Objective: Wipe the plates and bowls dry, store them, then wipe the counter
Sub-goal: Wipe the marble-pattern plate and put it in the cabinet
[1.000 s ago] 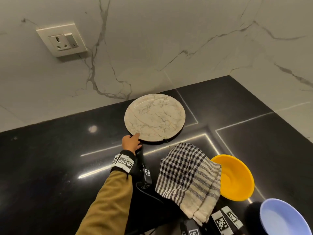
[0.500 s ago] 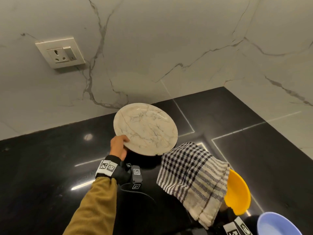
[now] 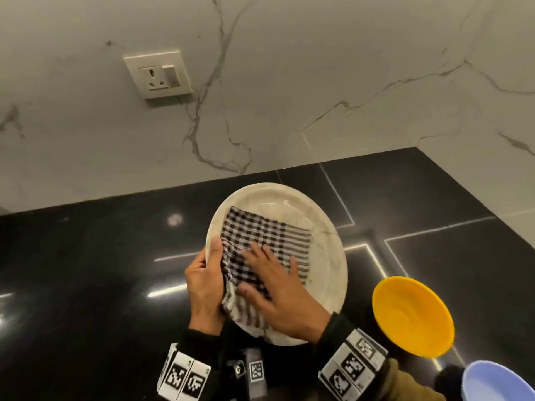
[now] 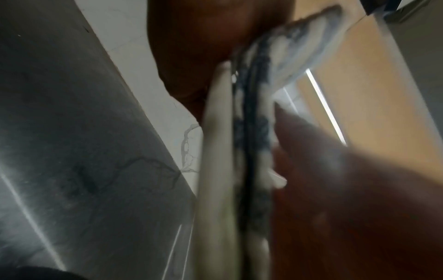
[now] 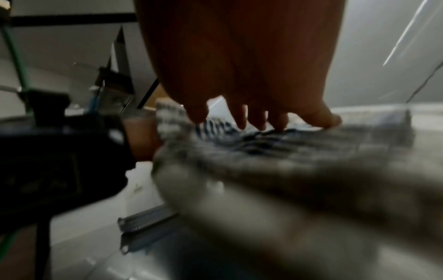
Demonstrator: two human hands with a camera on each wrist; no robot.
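Observation:
A round marble-patterned plate (image 3: 324,256) is lifted off the black counter (image 3: 86,270) and tilted toward me. My left hand (image 3: 204,280) grips its left rim, thumb on the top face. A black-and-white checked cloth (image 3: 269,235) lies spread over the plate. My right hand (image 3: 278,290) presses flat on the cloth with straight, spread fingers. In the left wrist view the plate edge (image 4: 215,170) and cloth (image 4: 251,132) appear blurred side-on. The right wrist view shows my fingers (image 5: 242,117) resting on the cloth (image 5: 275,147).
A yellow bowl (image 3: 412,315) sits on the counter right of the plate, and a pale blue bowl (image 3: 498,382) stands at the bottom right corner. A wall socket (image 3: 157,73) is on the marble backsplash. The counter meets walls at the back and right.
My left hand has lifted the plate off the counter and drawn it toward me. My right hand has brought the cloth onto the plate and now presses it flat.

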